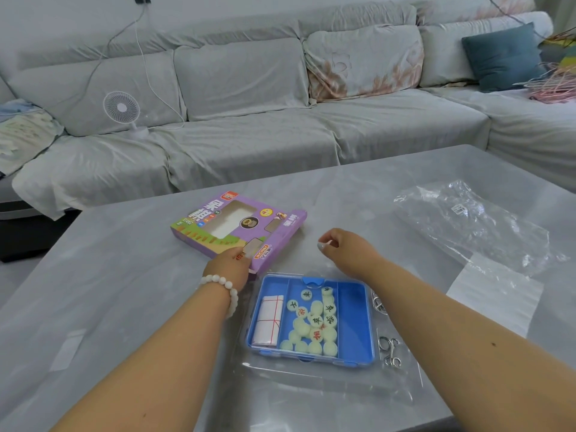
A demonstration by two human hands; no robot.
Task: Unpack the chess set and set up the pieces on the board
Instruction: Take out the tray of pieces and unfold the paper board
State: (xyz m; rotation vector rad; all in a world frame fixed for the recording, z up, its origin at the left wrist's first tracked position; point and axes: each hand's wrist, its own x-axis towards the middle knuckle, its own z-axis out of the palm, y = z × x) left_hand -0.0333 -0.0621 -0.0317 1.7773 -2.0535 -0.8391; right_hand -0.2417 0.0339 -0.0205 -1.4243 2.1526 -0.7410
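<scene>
An open blue tray (355, 310) sits on the grey table in front of me. Its middle compartment holds several pale round chess pieces (313, 325) with red or green characters. The left compartment holds the folded paper board (268, 319). The purple chess box (237, 226) lies just beyond the tray. My left hand (229, 268) rests at the box's near corner with its fingers curled, and a small piece with a red mark shows at its fingertips. My right hand (343, 247) hovers beyond the tray and pinches one pale piece (322, 244).
A clear plastic sheet (311, 378) lies under the tray, with metal puzzle rings (389, 349) to its right. A crumpled clear bag (473, 219) lies at the table's far right. A grey sofa (249, 135) with a small white fan (122, 109) stands behind the table.
</scene>
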